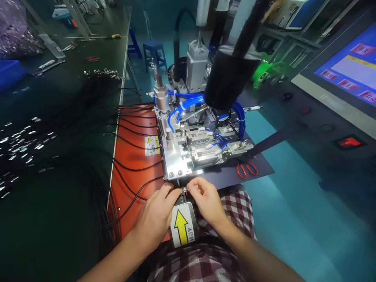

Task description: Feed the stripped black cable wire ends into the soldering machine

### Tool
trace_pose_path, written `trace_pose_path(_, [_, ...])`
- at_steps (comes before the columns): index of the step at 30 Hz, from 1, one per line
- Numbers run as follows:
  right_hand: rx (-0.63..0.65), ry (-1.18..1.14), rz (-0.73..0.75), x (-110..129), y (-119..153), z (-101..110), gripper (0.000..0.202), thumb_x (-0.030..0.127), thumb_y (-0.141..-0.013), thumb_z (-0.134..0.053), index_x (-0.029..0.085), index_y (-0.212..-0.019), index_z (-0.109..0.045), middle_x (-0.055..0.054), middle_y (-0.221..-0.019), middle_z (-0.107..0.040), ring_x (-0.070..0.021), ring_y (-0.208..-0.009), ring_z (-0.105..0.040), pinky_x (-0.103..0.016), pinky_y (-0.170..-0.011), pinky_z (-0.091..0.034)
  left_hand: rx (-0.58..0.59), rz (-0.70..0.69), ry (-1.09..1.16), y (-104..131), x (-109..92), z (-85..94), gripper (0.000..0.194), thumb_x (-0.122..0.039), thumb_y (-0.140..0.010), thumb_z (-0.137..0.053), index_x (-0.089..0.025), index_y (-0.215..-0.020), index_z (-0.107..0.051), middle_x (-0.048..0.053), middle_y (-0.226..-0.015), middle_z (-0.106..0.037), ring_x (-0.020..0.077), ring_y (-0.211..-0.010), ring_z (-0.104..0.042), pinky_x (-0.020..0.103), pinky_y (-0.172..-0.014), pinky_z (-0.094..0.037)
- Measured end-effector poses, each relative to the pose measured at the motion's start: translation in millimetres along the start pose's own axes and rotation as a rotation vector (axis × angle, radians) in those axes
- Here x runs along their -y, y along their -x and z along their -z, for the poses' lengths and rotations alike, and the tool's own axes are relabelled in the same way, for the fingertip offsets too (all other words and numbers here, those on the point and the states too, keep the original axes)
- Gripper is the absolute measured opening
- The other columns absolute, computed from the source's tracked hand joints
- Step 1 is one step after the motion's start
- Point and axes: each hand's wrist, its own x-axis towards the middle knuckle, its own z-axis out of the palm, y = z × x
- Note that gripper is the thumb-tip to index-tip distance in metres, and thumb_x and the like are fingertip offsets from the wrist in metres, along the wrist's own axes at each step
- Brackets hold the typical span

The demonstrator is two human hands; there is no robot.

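Observation:
My left hand (pixel 157 209) is closed, its thumb and forefinger pinched at the front edge of a machine (pixel 188 137). A black cable (pixel 127 187) runs across into that hand. At its fingertips shows a small metal connector (pixel 185 189) with a bit of red on it. From the other side, my right hand (pixel 207 199) pinches at the same connector with thumb and forefinger, its other fingers curled. Just below lies a white plate (pixel 182 227) with a yellow arrow. The fingers partly hide the connector.
Several black cables lie over the orange base (pixel 129 149) at left. Metal-tipped cables (pixel 20 141) cover the dark bench. Red-handled scissors (pixel 246 170) lie right of the machine. A control screen (pixel 349 66) stands at right, a blue stool (pixel 154 55) behind. People stand in the background.

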Motion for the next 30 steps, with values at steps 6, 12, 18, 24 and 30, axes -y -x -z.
trace_pose_path(6, [0.111,-0.377,-0.26,-6.2,-4.6,2.3,0.025,0.035,-0.073,-0.061,0.015,-0.063,-0.049,0.006,-0.051,-0.041,-0.0049,-0.042,-0.029,-0.021,-0.042,-0.019,0.017,0.029,-0.029,0.8,-1.0,0.0,0.031,-0.008,-0.085,-0.041,-0.014,-0.109,-0.059,0.011,-0.096,-0.056,0.0234,-0.08,-0.059,0.037,-0.066,-0.054])
trace_pose_path(12, [0.083,-0.2,-0.212,-9.3,11.1,3.3,0.028,0.042,-0.075,-0.059,0.015,-0.068,-0.055,0.005,-0.051,-0.044,-0.0076,-0.043,-0.035,-0.021,-0.041,-0.025,0.0,0.039,-0.026,1.1,0.3,-1.2,0.031,-0.009,-0.085,-0.04,-0.016,-0.108,-0.06,0.01,-0.095,-0.057,0.0223,-0.079,-0.059,0.035,-0.066,-0.053])
trace_pose_path(18, [-0.046,0.419,0.126,13.8,16.9,4.0,0.018,0.023,-0.078,-0.053,0.018,-0.061,-0.055,0.002,-0.053,-0.048,-0.0108,-0.05,-0.04,-0.025,-0.051,-0.029,-0.025,0.037,-0.015,2.3,0.5,-2.1,0.031,-0.011,-0.087,-0.038,-0.016,-0.107,-0.061,0.009,-0.093,-0.056,0.0206,-0.078,-0.058,0.032,-0.066,-0.052])
trace_pose_path(24, [0.069,0.268,0.094,7.0,6.1,13.1,0.017,0.027,-0.081,-0.052,0.018,-0.067,-0.055,0.004,-0.054,-0.045,-0.0104,-0.049,-0.04,-0.023,-0.048,-0.03,-0.042,0.016,-0.02,2.0,-0.8,-0.3,0.029,-0.011,-0.087,-0.04,-0.015,-0.105,-0.062,0.009,-0.092,-0.056,0.0197,-0.078,-0.056,0.031,-0.065,-0.05])
trace_pose_path(30, [0.222,-0.185,-0.112,-15.3,-4.2,15.2,0.026,0.04,-0.08,-0.057,0.017,-0.07,-0.052,0.005,-0.054,-0.045,-0.0084,-0.044,-0.04,-0.022,-0.046,-0.03,-0.043,-0.029,-0.23,1.8,-5.8,3.3,0.03,-0.01,-0.084,-0.045,-0.016,-0.108,-0.062,0.009,-0.085,-0.055,0.0254,-0.078,-0.05,0.041,-0.066,-0.046])
